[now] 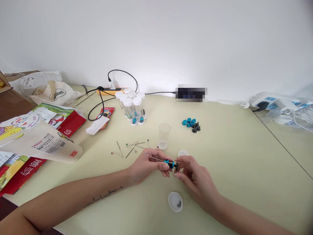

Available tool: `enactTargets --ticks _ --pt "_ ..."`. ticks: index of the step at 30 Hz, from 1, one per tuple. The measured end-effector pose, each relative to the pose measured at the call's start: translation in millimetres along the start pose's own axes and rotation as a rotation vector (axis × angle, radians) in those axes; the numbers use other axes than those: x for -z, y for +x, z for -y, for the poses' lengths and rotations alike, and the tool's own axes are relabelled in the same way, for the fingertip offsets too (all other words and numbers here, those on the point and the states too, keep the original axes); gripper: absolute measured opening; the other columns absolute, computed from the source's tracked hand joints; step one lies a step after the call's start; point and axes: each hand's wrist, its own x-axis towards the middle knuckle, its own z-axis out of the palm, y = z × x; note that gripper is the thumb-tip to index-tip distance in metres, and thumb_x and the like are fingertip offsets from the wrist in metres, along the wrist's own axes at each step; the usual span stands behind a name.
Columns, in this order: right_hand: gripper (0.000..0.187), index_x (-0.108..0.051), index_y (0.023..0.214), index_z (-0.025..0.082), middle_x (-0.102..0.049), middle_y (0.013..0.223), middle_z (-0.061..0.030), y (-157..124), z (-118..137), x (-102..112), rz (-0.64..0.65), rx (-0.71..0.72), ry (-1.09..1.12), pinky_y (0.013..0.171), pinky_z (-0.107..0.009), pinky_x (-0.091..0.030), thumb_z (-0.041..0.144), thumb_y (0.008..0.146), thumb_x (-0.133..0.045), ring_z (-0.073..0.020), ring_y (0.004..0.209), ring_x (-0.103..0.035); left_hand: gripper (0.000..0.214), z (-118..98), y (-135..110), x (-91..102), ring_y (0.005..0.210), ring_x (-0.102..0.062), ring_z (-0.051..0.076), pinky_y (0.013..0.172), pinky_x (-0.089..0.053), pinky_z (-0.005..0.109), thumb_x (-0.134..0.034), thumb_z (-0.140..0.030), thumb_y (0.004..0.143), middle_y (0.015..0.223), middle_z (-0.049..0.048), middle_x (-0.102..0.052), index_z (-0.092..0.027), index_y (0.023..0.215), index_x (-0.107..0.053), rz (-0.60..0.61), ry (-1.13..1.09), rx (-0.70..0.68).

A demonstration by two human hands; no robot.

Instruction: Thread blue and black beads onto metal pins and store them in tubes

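Between thumb and fingers, my left hand (pixel 144 164) pinches a small blue-and-black fitting (pixel 167 162) with a thin bent metal wire (pixel 155 158) running back from it. My right hand (pixel 198 178) has thumb and forefinger closed about a black disc-headed piece (pixel 176 166) at the fitting's right end. Just behind the hands stands a clear open tube (pixel 164 132). A white cap (pixel 183 152) lies partly hidden behind my right hand. Nearer me, a white shallow lid (pixel 174 199) holds several tiny dark pieces (pixel 179 204).
Several capped clear tubes (pixel 133 109) stand at the back. Wires and thin rods (pixel 132 148) lie left of centre. Blue fittings (pixel 188 122) and black disc-headed pieces (pixel 195 127) are heaped right of centre. A paper cup (pixel 53 143), boxes (pixel 75 119) and a power strip (pixel 274 101) flank the table.
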Motion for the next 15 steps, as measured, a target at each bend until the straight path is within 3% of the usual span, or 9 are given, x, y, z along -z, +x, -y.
enactTargets --ticks 5,10,15 --pt "0.006 -0.045 0.100 0.028 -0.052 0.061 0.0082 0.7 0.2 0.1 -0.006 0.012 -0.040 0.045 -0.019 -0.030 0.030 0.095 -0.045 -0.0094 0.046 -0.036 0.016 0.5 -0.4 0.2 0.059 -0.066 0.013 0.058 -0.052 0.024 -0.075 -0.016 0.070 0.071 0.0055 -0.070 -0.010 0.084 -0.069 0.003 -0.001 0.006" --pt "0.013 -0.041 0.107 0.028 -0.057 0.072 0.0060 -0.2 1.2 0.0 -0.012 -0.002 -0.005 0.045 -0.019 -0.030 0.029 0.095 -0.045 -0.0088 0.048 -0.039 0.016 0.4 0.2 0.3 0.059 -0.066 0.013 0.058 -0.052 0.023 -0.075 -0.016 0.071 0.070 0.0053 -0.070 -0.010 0.085 -0.070 0.004 -0.004 -0.006" --pt "0.006 -0.045 0.102 0.028 -0.053 0.063 0.0073 0.3 0.9 0.3 -0.006 0.018 -0.029 0.045 -0.020 -0.029 0.029 0.096 -0.044 -0.0092 0.046 -0.035 0.016 0.6 -0.7 -0.1 0.059 -0.066 0.013 0.058 -0.052 0.024 -0.075 -0.016 0.071 0.071 0.0054 -0.070 -0.010 0.084 -0.070 0.008 -0.003 -0.005"
